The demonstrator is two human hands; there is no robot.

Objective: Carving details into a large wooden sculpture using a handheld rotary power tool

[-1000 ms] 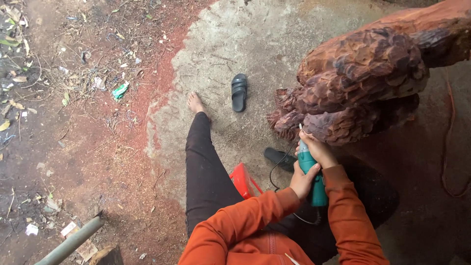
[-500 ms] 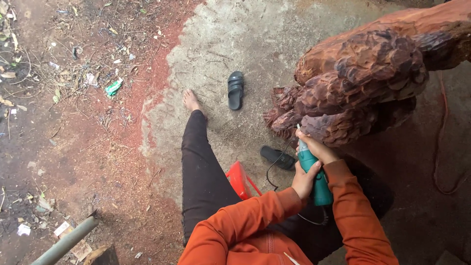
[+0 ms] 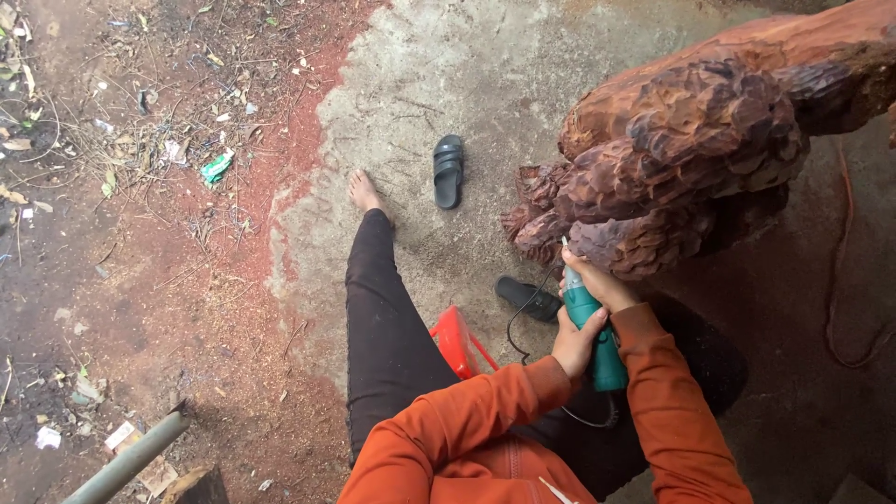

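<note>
Teal power tool (image 3: 592, 331) is pressing its tip against the underside of the red carved wood sculpture (image 3: 691, 149). Right hand (image 3: 600, 283) is clenching the front of its body nearest the sculpture; left hand (image 3: 575, 343) is wrapping tight just behind it.

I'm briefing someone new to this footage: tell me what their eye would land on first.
The big reddish carved wood sculpture at upper right dominates, its surface cut into layered scales. Just below it, the left hand and right hand grip a teal power tool pressed against the carving's lower edge. Red sawdust stains the ground at left, and a black sandal lies on the concrete.
</note>
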